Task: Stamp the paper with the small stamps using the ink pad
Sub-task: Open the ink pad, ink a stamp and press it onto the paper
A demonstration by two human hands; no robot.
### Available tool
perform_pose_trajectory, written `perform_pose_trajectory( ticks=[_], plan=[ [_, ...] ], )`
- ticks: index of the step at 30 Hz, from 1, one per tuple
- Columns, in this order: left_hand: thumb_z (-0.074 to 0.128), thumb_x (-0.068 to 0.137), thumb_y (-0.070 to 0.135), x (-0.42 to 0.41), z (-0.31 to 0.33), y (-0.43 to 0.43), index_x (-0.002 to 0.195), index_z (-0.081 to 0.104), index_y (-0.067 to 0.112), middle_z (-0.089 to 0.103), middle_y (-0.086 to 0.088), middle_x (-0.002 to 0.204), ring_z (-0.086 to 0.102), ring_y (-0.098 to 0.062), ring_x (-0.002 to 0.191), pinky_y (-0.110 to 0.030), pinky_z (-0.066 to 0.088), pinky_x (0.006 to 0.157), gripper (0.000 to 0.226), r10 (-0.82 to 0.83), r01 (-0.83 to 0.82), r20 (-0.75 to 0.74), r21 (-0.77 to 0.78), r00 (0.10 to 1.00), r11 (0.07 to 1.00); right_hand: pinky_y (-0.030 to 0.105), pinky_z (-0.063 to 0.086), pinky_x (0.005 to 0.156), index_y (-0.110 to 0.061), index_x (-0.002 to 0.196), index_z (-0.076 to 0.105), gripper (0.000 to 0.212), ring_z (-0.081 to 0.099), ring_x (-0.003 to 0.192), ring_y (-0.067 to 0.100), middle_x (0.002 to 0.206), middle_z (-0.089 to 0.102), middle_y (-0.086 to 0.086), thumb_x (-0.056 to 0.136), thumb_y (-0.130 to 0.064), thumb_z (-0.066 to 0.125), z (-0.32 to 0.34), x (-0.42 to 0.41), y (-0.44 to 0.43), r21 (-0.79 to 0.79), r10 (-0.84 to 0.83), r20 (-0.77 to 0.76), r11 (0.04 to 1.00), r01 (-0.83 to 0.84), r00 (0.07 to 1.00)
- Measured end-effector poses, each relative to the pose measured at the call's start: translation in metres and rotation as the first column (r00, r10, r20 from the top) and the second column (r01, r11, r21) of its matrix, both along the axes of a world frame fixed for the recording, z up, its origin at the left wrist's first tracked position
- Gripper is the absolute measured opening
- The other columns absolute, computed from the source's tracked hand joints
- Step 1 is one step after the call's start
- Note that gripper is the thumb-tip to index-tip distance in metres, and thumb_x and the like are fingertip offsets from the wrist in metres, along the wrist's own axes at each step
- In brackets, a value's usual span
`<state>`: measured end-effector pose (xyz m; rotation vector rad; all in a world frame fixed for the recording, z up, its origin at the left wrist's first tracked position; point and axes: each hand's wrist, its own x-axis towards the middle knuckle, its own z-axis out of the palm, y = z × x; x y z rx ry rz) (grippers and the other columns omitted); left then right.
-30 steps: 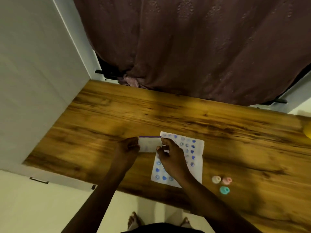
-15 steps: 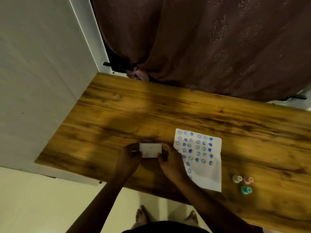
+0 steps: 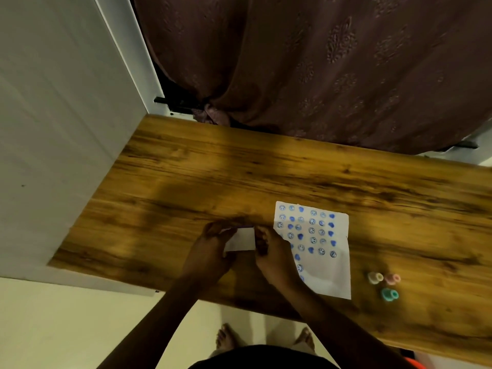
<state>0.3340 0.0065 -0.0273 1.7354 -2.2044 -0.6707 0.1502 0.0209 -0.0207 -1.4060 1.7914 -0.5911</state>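
Table (image 3: 186, 182): lying under everything, its right end running out of view.
Paper (image 3: 323, 267): resting flat, blue stamp marks covering its upper part, the near-left corner hiding under a wrist.
Left hand (image 3: 210, 251): pinching the left edge of the ink pad (image 3: 241, 242).
Right hand (image 3: 274, 257): gripping its right edge.
Ink pad: blurring, probably a white case.
Small stamps (image 3: 383, 284): three lying right of the paper, apart from it.

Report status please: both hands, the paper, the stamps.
Left hand and right hand both on the white ink pad case. Paper flat, mostly stamped blue. Three small stamps idle beside the paper. Nothing in the way.
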Motion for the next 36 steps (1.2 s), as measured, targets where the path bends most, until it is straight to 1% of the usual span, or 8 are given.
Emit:
perform_pose_trajectory(
  ticks=[7, 22, 25, 27, 28, 31, 34, 36],
  plan=[
    [0.074, 0.087, 0.029, 0.006, 0.001, -0.013, 0.141, 0.06, 0.028, 0.055, 0.001, 0.151, 0.046, -0.026, 0.14, -0.041, 0.049, 0.11, 0.056, -0.131, 0.131, 0.114, 0.009, 0.985, 0.991, 0.031, 0.045, 0.113, -0.02, 0.147, 0.05, 0.066, 0.055, 0.137, 0.021, 0.145, 0.06, 0.001, 0.088, -0.001, 0.073, -0.003, -0.003, 0.0, -0.006, 0.012, 0.028, 1.0, -0.012, 1.0],
    [0.071, 0.092, 0.04, 0.021, 0.031, -0.063, 0.134, 0.067, 0.021, 0.066, -0.001, 0.14, 0.061, -0.02, 0.127, -0.026, 0.043, 0.102, 0.047, -0.366, 0.348, 0.087, 0.174, 0.927, 0.921, 0.041, 0.035, 0.123, -0.025, 0.149, 0.044, 0.061, 0.046, 0.144, 0.019, 0.151, 0.053, -0.003, 0.094, -0.023, 0.07, -0.006, -0.007, -0.007, -0.035, 0.054, -0.126, 0.998, -0.059, 0.991],
    [0.066, 0.096, 0.034, 0.023, 0.04, -0.073, 0.128, 0.071, 0.019, 0.075, -0.002, 0.122, 0.071, -0.014, 0.107, -0.024, 0.052, 0.092, 0.035, -0.412, 0.39, 0.059, 0.227, 0.909, 0.893, 0.042, 0.035, 0.123, -0.025, 0.149, 0.043, 0.059, 0.046, 0.144, 0.019, 0.151, 0.052, -0.003, 0.095, -0.023, 0.068, -0.005, -0.007, -0.01, 0.0, 0.061, -0.139, 0.998, -0.062, 0.988],
    [0.06, 0.1, 0.031, 0.023, 0.044, -0.079, 0.122, 0.072, 0.023, 0.075, 0.003, 0.095, 0.068, -0.001, 0.076, -0.02, 0.051, 0.069, 0.027, -0.434, 0.414, 0.03, 0.248, 0.9, 0.876, 0.04, 0.035, 0.123, -0.025, 0.148, 0.044, 0.057, 0.048, 0.141, 0.019, 0.149, 0.054, -0.002, 0.096, -0.023, 0.068, -0.003, -0.007, -0.012, 0.02, 0.068, -0.154, 0.998, -0.066, 0.986],
    [0.058, 0.101, 0.031, 0.023, 0.046, -0.082, 0.124, 0.071, 0.025, 0.073, 0.004, 0.094, 0.065, -0.002, 0.074, -0.021, 0.049, 0.066, 0.027, -0.432, 0.413, 0.022, 0.256, 0.902, 0.874, 0.039, 0.036, 0.122, -0.024, 0.147, 0.046, 0.056, 0.05, 0.139, 0.019, 0.146, 0.056, -0.002, 0.096, -0.022, 0.068, -0.002, -0.007, -0.014, 0.026, 0.077, -0.155, 0.997, -0.074, 0.985],
    [0.053, 0.104, 0.03, 0.024, 0.045, -0.093, 0.135, 0.065, 0.024, 0.073, -0.002, 0.119, 0.07, -0.017, 0.096, -0.039, 0.057, 0.079, 0.033, -0.415, 0.394, 0.017, 0.284, 0.91, 0.874, 0.035, 0.045, 0.114, -0.021, 0.141, 0.051, 0.047, 0.059, 0.126, 0.017, 0.134, 0.063, -0.001, 0.096, -0.02, 0.067, 0.003, -0.009, -0.018, 0.053, 0.118, -0.15, 0.992, -0.111, 0.982],
    [0.052, 0.104, 0.021, 0.024, 0.037, -0.101, 0.14, 0.059, 0.024, 0.071, -0.004, 0.126, 0.062, 0.0, 0.081, -0.016, 0.049, 0.066, 0.037, -0.415, 0.396, 0.002, 0.294, 0.91, 0.87, 0.033, 0.049, 0.108, -0.018, 0.136, 0.055, 0.04, 0.064, 0.117, 0.017, 0.124, 0.068, 0.002, 0.097, -0.017, 0.066, 0.006, -0.011, -0.022, 0.096, 0.153, -0.147, 0.986, -0.14, 0.977],
    [0.051, 0.104, 0.021, 0.022, 0.03, -0.105, 0.14, 0.06, 0.023, 0.071, -0.006, 0.126, 0.058, 0.001, 0.076, -0.01, 0.042, 0.06, 0.037, -0.381, 0.367, 0.0, 0.27, 0.925, 0.89, 0.032, 0.05, 0.108, -0.018, 0.138, 0.055, 0.042, 0.064, 0.118, 0.018, 0.126, 0.067, 0.002, 0.097, -0.013, 0.065, 0.006, -0.011, -0.024, 0.122, 0.165, -0.142, 0.981, -0.148, 0.976]
  ],
)
